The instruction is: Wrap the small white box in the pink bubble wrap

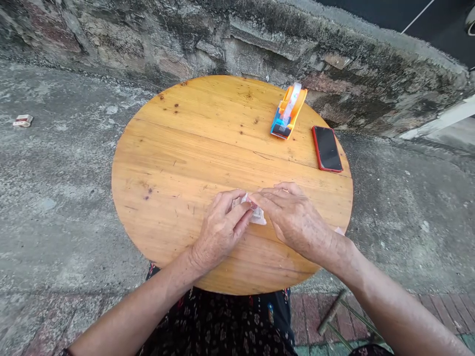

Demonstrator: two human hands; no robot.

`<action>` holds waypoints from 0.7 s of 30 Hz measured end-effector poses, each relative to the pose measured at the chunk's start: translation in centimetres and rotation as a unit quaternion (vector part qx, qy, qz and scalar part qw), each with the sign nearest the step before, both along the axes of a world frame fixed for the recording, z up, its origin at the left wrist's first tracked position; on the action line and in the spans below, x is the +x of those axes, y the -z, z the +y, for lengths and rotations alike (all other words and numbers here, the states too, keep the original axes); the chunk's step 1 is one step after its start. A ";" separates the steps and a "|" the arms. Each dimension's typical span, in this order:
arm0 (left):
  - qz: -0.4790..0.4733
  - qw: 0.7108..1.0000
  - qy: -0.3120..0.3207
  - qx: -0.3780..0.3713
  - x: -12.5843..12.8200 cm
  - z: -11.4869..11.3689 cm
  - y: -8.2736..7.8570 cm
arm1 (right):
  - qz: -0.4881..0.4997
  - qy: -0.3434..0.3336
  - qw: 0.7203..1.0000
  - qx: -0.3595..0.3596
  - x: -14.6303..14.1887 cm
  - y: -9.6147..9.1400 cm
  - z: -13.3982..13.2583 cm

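A small white packet with pinkish-red print (259,216) is at the near middle of the round wooden table, partly hidden by fingers. My left hand (222,222) has its fingers and thumb closed on the packet's left side. From the right, my right hand (297,217) comes over it, with the fingers held together and the fingertips on the packet's upper edge. What lies under the right palm is hidden.
The wooden table (193,148) carries an orange and blue tape dispenser (289,111) at the back right and a red-cased phone (328,149) near the right edge. A pale scrap (339,231) shows beside my right wrist. A stone wall (222,44) stands behind; a small box (23,120) lies on the ground at left.
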State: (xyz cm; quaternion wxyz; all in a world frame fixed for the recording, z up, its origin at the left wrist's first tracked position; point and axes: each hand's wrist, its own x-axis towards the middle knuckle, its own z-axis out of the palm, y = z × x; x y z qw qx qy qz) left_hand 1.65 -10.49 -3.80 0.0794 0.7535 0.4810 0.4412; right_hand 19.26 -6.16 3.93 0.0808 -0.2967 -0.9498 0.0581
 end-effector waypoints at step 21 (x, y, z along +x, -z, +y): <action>-0.005 1.000 0.001 0.006 -0.1 0.2 0.1 | 0.039 0.022 0.999 0.011 -0.1 0.8 -0.5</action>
